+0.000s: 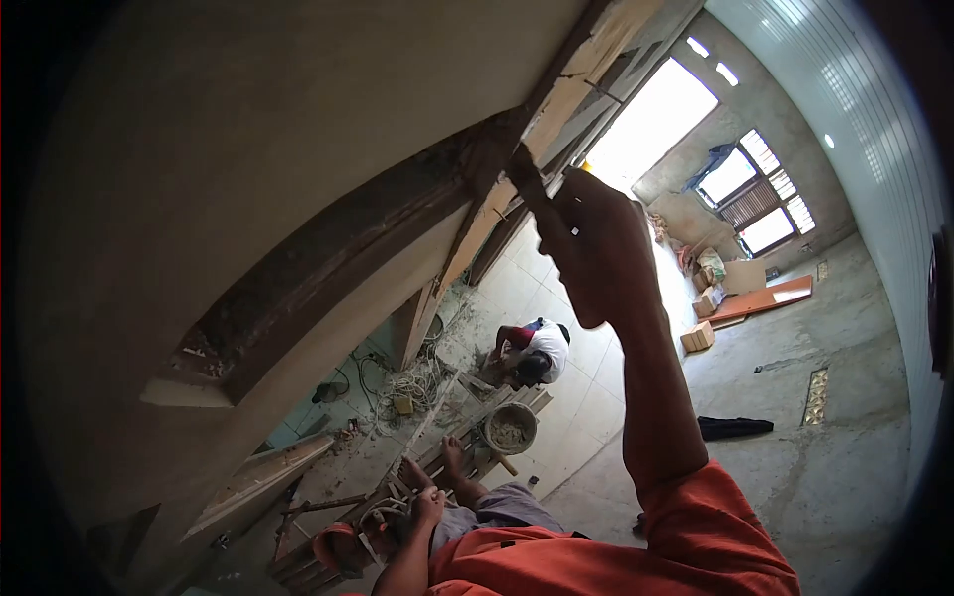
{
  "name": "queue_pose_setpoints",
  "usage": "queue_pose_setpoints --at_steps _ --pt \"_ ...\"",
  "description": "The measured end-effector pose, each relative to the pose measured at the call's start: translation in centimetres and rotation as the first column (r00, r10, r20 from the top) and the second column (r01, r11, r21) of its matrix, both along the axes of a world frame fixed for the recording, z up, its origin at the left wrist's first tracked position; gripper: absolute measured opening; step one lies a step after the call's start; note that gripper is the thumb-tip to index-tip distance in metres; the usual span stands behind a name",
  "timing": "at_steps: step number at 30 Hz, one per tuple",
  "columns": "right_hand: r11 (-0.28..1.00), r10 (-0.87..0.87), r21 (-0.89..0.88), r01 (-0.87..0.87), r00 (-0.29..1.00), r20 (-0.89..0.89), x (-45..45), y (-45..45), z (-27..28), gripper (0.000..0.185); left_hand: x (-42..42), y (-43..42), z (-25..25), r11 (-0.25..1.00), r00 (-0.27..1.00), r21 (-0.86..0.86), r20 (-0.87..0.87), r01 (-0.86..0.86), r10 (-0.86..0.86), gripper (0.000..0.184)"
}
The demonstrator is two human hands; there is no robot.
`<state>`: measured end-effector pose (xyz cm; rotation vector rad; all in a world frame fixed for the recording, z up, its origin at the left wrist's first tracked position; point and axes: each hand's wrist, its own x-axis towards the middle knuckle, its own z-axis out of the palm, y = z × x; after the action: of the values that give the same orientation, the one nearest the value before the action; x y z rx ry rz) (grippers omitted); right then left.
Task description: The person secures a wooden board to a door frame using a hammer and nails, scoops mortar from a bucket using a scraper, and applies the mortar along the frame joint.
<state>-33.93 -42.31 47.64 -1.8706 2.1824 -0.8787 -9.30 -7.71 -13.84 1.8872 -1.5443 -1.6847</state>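
My right hand (pixel 596 243) is raised in front of me, its fingers closed around a dark flat tool (pixel 529 177). The tool's tip meets the edge of a pale wooden beam (pixel 487 223), close to a dark curved recess (pixel 368 233) in the wall. Lower down, my left hand (pixel 427 507) rests near my lap with its fingers curled; what it holds, if anything, cannot be made out. An orange-red bucket (pixel 338 546) is beside it.
Below, a co-worker (pixel 542 353) bends over the tiled floor (pixel 581 397). A bucket of mortar (pixel 510 427) sits by the wooden scaffold near my bare feet. Tangled cables (pixel 422 382) lie on the left. Boxes (pixel 699 338) and an orange board (pixel 760 298) are at right.
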Motion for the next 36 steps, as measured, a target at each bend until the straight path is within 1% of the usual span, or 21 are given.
queue_pose_setpoints --at_steps 2,3,6,7,8,10,11,13,15,17,19,20,21,22,25,28,30,32,33,34,36 --pt "0.995 -0.038 0.094 0.03 0.995 0.092 0.3 1.5 0.9 0.031 0.1 0.2 -0.2 0.998 0.996 -0.01 -0.052 -0.07 0.069 0.049" --pt "0.997 0.058 0.035 -0.063 0.992 0.116 -0.3 1.5 0.1 0.035 0.5 -0.1 0.7 0.999 0.999 -0.004 -0.014 -0.032 0.032 0.048" --pt "0.997 0.068 -0.023 -0.067 0.998 0.009 -0.1 0.5 -0.5 0.035 1.1 -0.6 1.3 0.993 0.991 0.033 -0.069 -0.111 0.113 0.049" --pt "0.998 0.059 -0.023 -0.059 0.998 -0.03 0.0 0.2 0.1 0.035 1.5 -0.7 2.1 0.998 0.998 0.012 -0.023 -0.061 0.061 0.05" --pt "0.998 0.063 -0.019 -0.064 0.997 -0.039 0.1 -0.1 0.4 0.035 1.5 -0.3 2.1 0.988 0.985 -0.01 -0.081 -0.154 0.153 0.041" --pt "0.999 0.044 -0.004 -0.044 0.997 -0.067 0.2 -0.5 1.1 0.034 1.8 0.5 -0.3 0.995 0.995 0.011 -0.029 -0.095 0.096 0.041" --pt "0.998 0.062 -0.015 -0.063 0.997 -0.047 0.3 -0.7 1.3 0.033 1.6 0.4 0.1 0.995 0.995 0.011 -0.034 -0.095 0.095 0.041" --pt "0.999 0.048 0.01 -0.048 0.998 -0.028 0.7 -1.0 1.9 0.028 1.3 0.5 0.8 0.988 0.998 -0.142 0.014 -0.056 0.059 0.042" --pt "0.999 0.032 0.04 -0.031 0.999 -0.006 0.6 -1.6 2.0 0.023 0.9 0.3 0.8 0.99 0.997 -0.116 -0.006 -0.081 0.081 0.041" --pt "1.0 0.016 0.024 -0.015 0.999 -0.051 0.3 -2.5 2.1 0.034 0.8 0.5 0.4 0.991 0.994 -0.088 -0.025 -0.104 0.102 0.041" --pt "0.998 -0.003 0.065 0.005 1.0 -0.025 0.3 -2.7 3.0 0.042 0.8 1.0 -0.8 0.993 0.993 -0.052 -0.057 -0.106 0.103 0.041" --pt "0.994 -0.029 0.105 0.029 1.0 0.002 0.3 -2.6 3.5 0.05 0.9 1.1 -1.9 1.0 1.0 0.022 -0.022 -0.022 0.022 0.043" --pt "0.995 -0.012 0.103 0.015 1.0 -0.028 0.1 -2.6 3.8 0.062 0.9 1.4 -2.2 0.995 0.993 -0.008 -0.066 -0.095 0.094 0.044" --pt "0.991 -0.014 0.129 0.024 0.996 -0.083 0.4 -2.5 4.3 0.062 0.5 1.9 -2.5 0.986 0.981 -0.034 -0.112 -0.166 0.162 0.046" --pt "0.991 0.015 0.131 -0.002 0.995 -0.098 -0.4 -2.7 3.8 0.062 0.6 0.4 0.2 0.997 0.994 -0.004 -0.076 -0.074 0.073 0.051" --pt "0.993 -0.029 0.11 0.043 0.992 -0.127 0.1 -2.2 3.5 0.062 0.4 1.7 -2.5 0.995 0.995 -0.04 -0.049 -0.09 0.088 0.05" --pt "0.994 0.034 0.104 -0.02 0.99 -0.137 -0.4 -1.8 3.4 0.045 0.8 1.5 -0.4 0.993 0.995 -0.062 -0.01 -0.097 0.096 0.05" --pt "0.993 0.058 0.107 -0.042 0.987 -0.152 0.0 -1.1 3.6 0.033 0.7 0.8 0.6 0.976 0.969 0.035 -0.119 -0.216 0.218 0.042" --pt "0.992 -0.035 0.116 0.048 0.993 -0.115 0.9 -0.3 3.9 0.031 0.8 1.8 -0.8 0.951 0.93 0.026 -0.201 -0.308 0.307 0.043" --pt "0.983 -0.126 0.128 0.135 0.989 -0.077 1.5 0.4 4.0 0.028 1.2 2.6 -2.4 0.964 0.954 -0.031 -0.155 -0.265 0.257 0.044" --pt "0.988 -0.066 0.135 0.075 0.995 -0.074 0.9 1.1 3.0 0.028 1.2 2.5 -2.2 0.951 0.937 -0.018 -0.179 -0.307 0.299 0.046"
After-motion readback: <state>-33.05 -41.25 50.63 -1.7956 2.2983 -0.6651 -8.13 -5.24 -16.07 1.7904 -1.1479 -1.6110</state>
